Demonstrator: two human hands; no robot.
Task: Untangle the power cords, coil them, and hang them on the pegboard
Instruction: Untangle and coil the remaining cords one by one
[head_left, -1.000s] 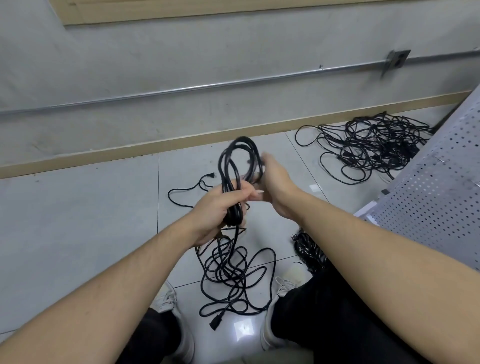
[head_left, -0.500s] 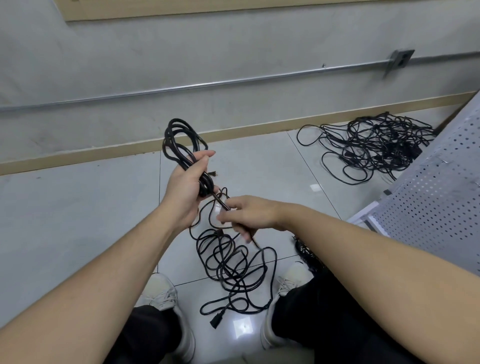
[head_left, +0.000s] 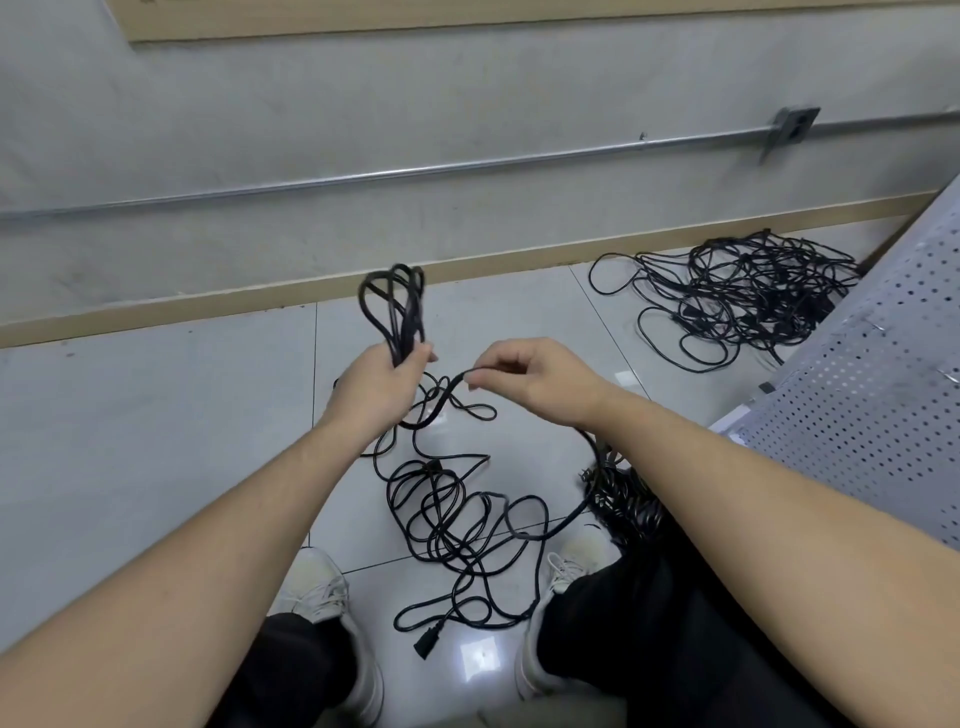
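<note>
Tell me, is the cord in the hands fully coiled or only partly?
Only partly. The left hand grips a few finished loops, the right hand pinches the next stretch, and the rest of the cord lies loose on the floor.

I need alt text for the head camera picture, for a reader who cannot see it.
A person's left hand grips a bundle of black cord loops while the right hand pinches the loose black cord trailing to the grey tiled floor. A tangled pile of black cords lies by the wall, beside a white perforated metal panel.
</note>
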